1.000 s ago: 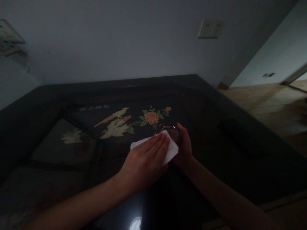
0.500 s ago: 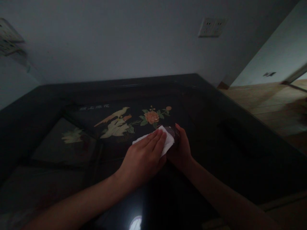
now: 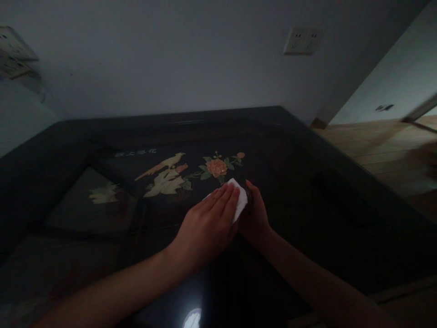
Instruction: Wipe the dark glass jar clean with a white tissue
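My left hand (image 3: 207, 225) lies with fingers stretched flat on a white tissue (image 3: 239, 197), pressing it against a small clear glass (image 3: 248, 197). My right hand (image 3: 254, 217) is wrapped round that glass from the right, and most of the glass is hidden by the tissue and fingers. Both hands hover over a dark glossy table (image 3: 307, 200) with an inlaid bird and flower picture (image 3: 186, 171).
The table fills the corner between a pale wall with a double socket (image 3: 303, 41) and a side wall at the left. Wooden floor (image 3: 382, 146) opens to the right past the table's edge. The room is dim, and a lamp reflection (image 3: 193, 318) shows near the front.
The tissue has bunched up under my left fingers, showing less of its left edge. Both hands have shifted slightly, and the glass is more covered now.
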The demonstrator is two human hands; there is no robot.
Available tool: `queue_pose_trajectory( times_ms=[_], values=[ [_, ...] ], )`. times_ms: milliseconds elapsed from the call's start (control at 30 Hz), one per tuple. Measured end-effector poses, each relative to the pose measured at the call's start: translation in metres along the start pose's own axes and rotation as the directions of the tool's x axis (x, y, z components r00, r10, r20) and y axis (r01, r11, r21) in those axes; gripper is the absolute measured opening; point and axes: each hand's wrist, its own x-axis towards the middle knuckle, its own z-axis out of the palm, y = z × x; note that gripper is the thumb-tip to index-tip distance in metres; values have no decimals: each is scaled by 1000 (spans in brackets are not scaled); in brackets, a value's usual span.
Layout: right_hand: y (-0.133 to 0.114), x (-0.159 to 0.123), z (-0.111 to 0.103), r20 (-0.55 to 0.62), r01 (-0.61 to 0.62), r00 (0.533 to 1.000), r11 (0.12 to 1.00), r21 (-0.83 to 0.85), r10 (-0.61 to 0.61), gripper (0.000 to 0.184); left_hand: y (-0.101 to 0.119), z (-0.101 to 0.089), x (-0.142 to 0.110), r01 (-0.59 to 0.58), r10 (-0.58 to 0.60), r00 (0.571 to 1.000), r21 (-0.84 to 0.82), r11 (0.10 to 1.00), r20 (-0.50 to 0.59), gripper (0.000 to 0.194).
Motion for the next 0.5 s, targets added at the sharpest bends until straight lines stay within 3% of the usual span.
queue_pose_trajectory(
  times_ms=[200,367,500],
  values=[
    [-7,1,3,6,34,999,997,-66,-34,28,7,-10,-6,-38,38,999,55,998,2,40],
    [-7,-1,2,25,40,999,995,-87,-38,30,7,-7,-4,-100,100,995,12,995,-12,45],
    [-8,-1,3,6,69,998,995,-72,-68,27,4,-5,-1,-52,51,999,12,999,13,46]
  ],
)
